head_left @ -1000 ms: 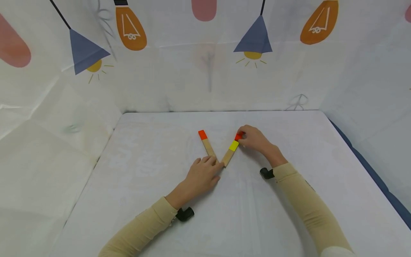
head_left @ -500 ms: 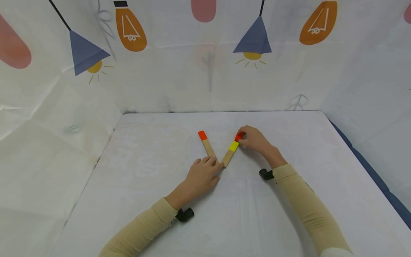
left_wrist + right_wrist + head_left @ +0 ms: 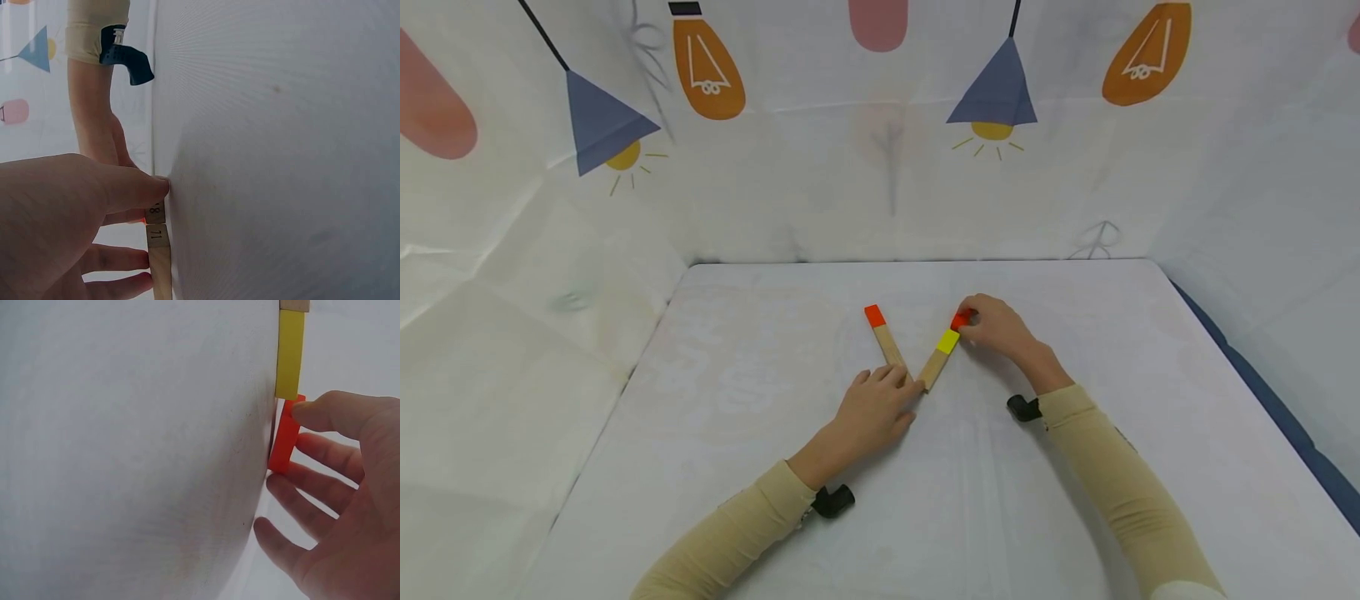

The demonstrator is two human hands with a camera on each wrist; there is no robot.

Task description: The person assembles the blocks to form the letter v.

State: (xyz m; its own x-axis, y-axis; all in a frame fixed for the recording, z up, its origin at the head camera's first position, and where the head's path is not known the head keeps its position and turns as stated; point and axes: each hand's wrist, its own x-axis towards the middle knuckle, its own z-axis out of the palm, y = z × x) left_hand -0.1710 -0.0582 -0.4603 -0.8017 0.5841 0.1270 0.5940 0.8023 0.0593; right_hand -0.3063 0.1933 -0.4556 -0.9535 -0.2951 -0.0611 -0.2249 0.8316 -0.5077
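Small wooden blocks lie end to end on the white table in a V. Its right arm runs from a plain block (image 3: 934,369) through a yellow block (image 3: 948,342) to a red block (image 3: 284,444) at the far end. My right hand (image 3: 997,327) pinches that red block between thumb and fingers, and it sits slightly askew to the yellow one. The left arm has a plain block (image 3: 889,344) and another red block (image 3: 875,316). My left hand (image 3: 871,412) rests with extended fingers at the V's near point, partly hiding it. Numbered block ends (image 3: 157,235) show in the left wrist view.
The white table (image 3: 760,333) extends around the blocks on all sides. A white sheet (image 3: 820,183) printed with lamps and bulbs hangs behind its far edge. Each wrist carries a small black camera (image 3: 833,502).
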